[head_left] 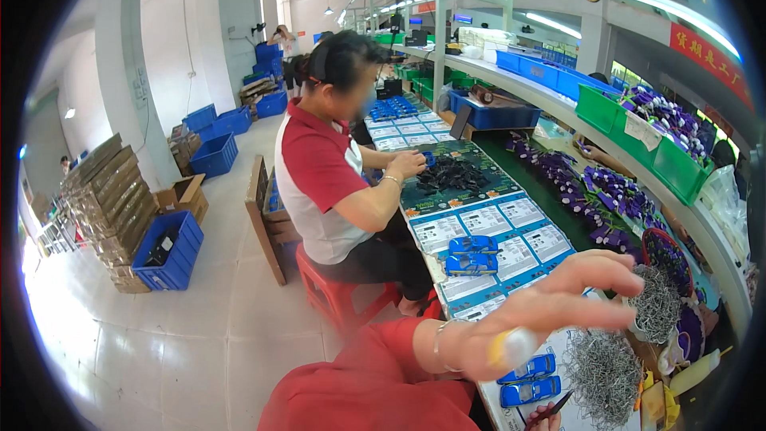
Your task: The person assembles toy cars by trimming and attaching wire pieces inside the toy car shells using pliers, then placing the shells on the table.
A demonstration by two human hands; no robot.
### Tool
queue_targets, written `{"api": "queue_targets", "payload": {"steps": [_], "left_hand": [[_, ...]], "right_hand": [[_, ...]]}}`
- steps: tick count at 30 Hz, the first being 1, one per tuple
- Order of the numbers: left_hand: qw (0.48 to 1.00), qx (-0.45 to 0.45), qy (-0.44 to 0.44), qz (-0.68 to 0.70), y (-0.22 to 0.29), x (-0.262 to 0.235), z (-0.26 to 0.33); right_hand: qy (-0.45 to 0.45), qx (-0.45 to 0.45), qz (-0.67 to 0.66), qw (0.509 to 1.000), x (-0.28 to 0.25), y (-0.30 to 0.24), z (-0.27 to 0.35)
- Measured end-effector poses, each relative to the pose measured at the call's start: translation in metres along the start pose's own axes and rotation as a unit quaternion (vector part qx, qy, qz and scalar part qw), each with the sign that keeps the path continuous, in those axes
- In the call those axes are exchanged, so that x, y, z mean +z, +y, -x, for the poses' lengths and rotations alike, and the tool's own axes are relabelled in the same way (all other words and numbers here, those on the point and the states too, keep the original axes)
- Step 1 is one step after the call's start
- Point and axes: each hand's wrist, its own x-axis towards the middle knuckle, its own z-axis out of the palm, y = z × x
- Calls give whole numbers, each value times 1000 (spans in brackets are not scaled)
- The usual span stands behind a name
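Left hand (550,303) raised above the bench (574,227), fingers spread wide and blurred, holding nothing; a pale band wraps one finger, a bracelet (440,345) sits at the wrist, red sleeve (375,387) below it. Right hand (545,419) barely in view at the lower edge, only fingertips showing, touching a thin dark tool (552,409); cannot tell how closed the grip is. Just under the left hand, two blue toy cars (528,379) lie side by side on a white card at the near end of the bench. To their right, two heaps of thin wire ties (602,371), one near the cars, one farther up beside a purple bowl (669,255). Farther along the bench, another pair of blue cars (472,254) rests on a row of printed cards (519,227). Beyond that, a co-worker in a red and white shirt (315,183) sits on a red stool (331,295), one hand at a pile of small black parts (451,175). Purple parts (606,191) are strewn along the bench's far side; green bins (662,156) stand on the shelf above. Blue crates (171,251) and stacked cartons (108,191) stand on the floor at left.
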Motion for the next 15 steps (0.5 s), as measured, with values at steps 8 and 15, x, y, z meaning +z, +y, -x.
{"api": "queue_targets", "payload": {"steps": [8,15], "left_hand": [[998,5,56,35,-18,34,-11],[991,-22,128,40,-29,38,-20]], "right_hand": [[-56,62,164,983,-21,33,-8],[-40,63,62,995,-30,41,-2]]}}
